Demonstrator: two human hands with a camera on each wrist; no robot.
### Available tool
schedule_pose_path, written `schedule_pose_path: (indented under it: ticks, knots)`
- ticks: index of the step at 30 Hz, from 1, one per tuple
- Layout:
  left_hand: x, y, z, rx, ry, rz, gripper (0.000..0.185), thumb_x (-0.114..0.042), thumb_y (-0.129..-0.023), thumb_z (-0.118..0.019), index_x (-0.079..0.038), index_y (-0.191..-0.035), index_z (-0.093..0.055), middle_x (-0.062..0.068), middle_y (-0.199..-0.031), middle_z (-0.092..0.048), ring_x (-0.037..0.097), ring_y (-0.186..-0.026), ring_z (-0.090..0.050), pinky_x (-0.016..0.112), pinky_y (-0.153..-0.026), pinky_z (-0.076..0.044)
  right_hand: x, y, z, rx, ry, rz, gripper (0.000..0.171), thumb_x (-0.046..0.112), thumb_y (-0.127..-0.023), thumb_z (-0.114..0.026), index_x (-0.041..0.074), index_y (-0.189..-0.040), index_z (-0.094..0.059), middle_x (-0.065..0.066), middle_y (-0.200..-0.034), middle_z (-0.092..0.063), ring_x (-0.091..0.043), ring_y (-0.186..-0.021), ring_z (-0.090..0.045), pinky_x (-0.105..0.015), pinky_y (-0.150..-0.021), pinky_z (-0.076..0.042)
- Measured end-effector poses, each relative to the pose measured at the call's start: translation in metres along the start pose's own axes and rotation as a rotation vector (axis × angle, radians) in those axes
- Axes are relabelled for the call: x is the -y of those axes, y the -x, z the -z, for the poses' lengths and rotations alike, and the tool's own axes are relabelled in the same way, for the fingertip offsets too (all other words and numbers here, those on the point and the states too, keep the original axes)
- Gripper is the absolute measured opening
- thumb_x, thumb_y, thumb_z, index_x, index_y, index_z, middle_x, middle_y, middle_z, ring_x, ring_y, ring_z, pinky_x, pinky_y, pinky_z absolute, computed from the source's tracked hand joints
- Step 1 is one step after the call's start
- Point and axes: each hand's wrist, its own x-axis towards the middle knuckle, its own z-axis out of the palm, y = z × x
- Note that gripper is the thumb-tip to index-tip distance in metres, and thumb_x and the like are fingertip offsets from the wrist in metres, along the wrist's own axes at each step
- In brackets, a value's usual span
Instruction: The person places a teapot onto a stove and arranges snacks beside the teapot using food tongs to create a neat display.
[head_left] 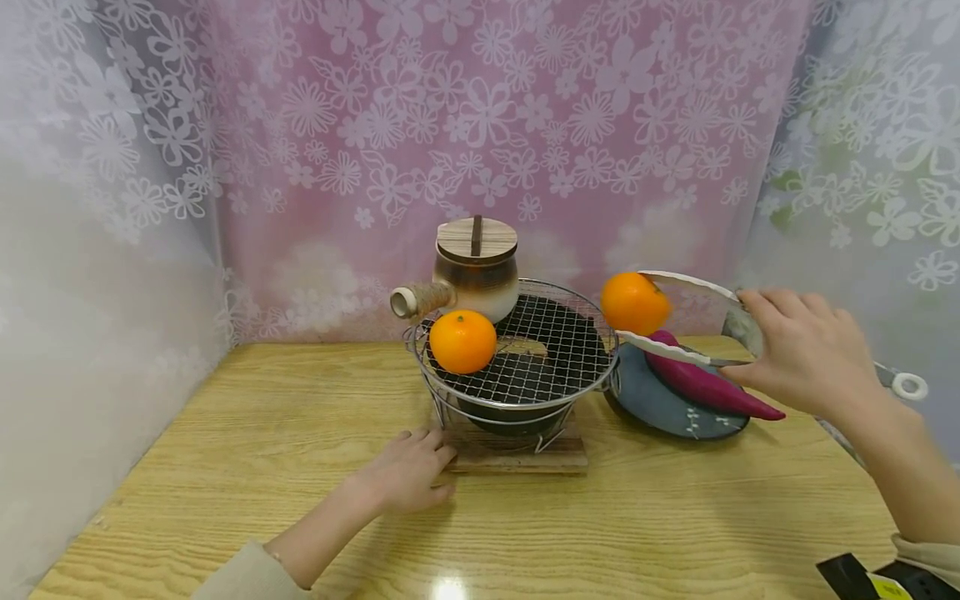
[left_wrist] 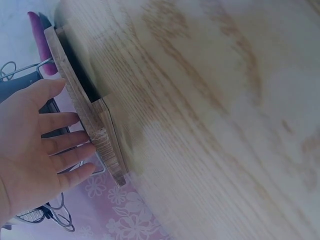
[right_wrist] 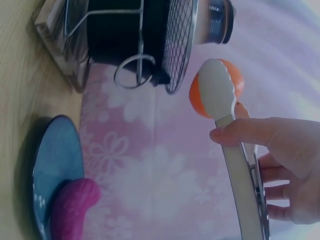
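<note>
The right hand [right_wrist: 292, 170] grips long white-tipped metal tongs [right_wrist: 235, 150], which clamp a round orange tangerine [right_wrist: 235, 80] just beside the round wire grill mesh [right_wrist: 182, 45]. Well apart from the mesh, a purple sweet potato [right_wrist: 70, 207] lies on a blue-grey round plate [right_wrist: 52, 160].

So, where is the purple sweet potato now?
In the head view, the purple sweet potato lies on the dark blue plate, right of the wire grill.

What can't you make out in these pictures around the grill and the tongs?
- Inside the clay pot: head view, the wooden lid covers it.
- Inside the black bowl under the wire grill: mesh and rim hide it.
- Blue plate: its far part is hidden by the purple sweet potato and the tongs.
- Black object: cut off by the frame's bottom edge.
</note>
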Motion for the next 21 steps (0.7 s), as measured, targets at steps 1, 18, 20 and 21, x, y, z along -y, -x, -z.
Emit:
schedule_pose_path:
  ticks: [1, 18, 20, 21]
  knots:
    - [0.000, 0.000, 0.000, 0.003, 0.001, 0.002, 0.048, -0.041, -0.089, -0.056, -0.006, -0.121, -0.058, 0.020, -0.130, -0.047, 0.036, -0.120, -0.043, 0.048, -0.094, -0.038, 0.003, 0.000, 0.002, -0.003, -0.002, 0.011, 0.089, 0.034, -0.055, -0.086, -0.002, -0.125, -0.046, -0.025, -0.115, -0.048, -0.046, -0.100, -0.040, -0.060, -0.072, -0.036]
    - [-0.001, 0.001, 0.002, 0.009, -0.011, 0.002, 0.047, -0.041, -0.088, -0.057, -0.006, -0.121, -0.058, 0.020, -0.129, -0.047, 0.036, -0.120, -0.044, 0.047, -0.094, -0.039, 0.043, 0.002, 0.011, -0.118, -0.012, 0.239, 0.087, 0.039, -0.049, -0.086, 0.000, -0.120, -0.054, -0.019, -0.109, -0.055, -0.038, -0.092, -0.049, -0.050, -0.061, -0.039]
    - [-0.001, 0.001, 0.002, 0.007, -0.012, 0.001, 0.047, -0.041, -0.088, -0.057, -0.006, -0.121, -0.058, 0.020, -0.129, -0.047, 0.035, -0.119, -0.045, 0.047, -0.093, -0.039, 0.046, 0.002, 0.012, -0.127, -0.019, 0.256, 0.086, 0.037, -0.049, -0.085, 0.001, -0.120, -0.054, -0.018, -0.109, -0.055, -0.037, -0.091, -0.049, -0.049, -0.061, -0.039]
    - [-0.001, 0.001, 0.002, 0.006, -0.013, 0.001, 0.047, -0.041, -0.088, -0.057, -0.006, -0.121, -0.058, 0.021, -0.129, -0.047, 0.035, -0.119, -0.045, 0.047, -0.093, -0.039, 0.048, 0.002, 0.012, -0.125, -0.023, 0.259, 0.085, 0.037, -0.049, -0.085, 0.001, -0.120, -0.054, -0.018, -0.109, -0.055, -0.037, -0.091, -0.049, -0.049, -0.062, -0.040]
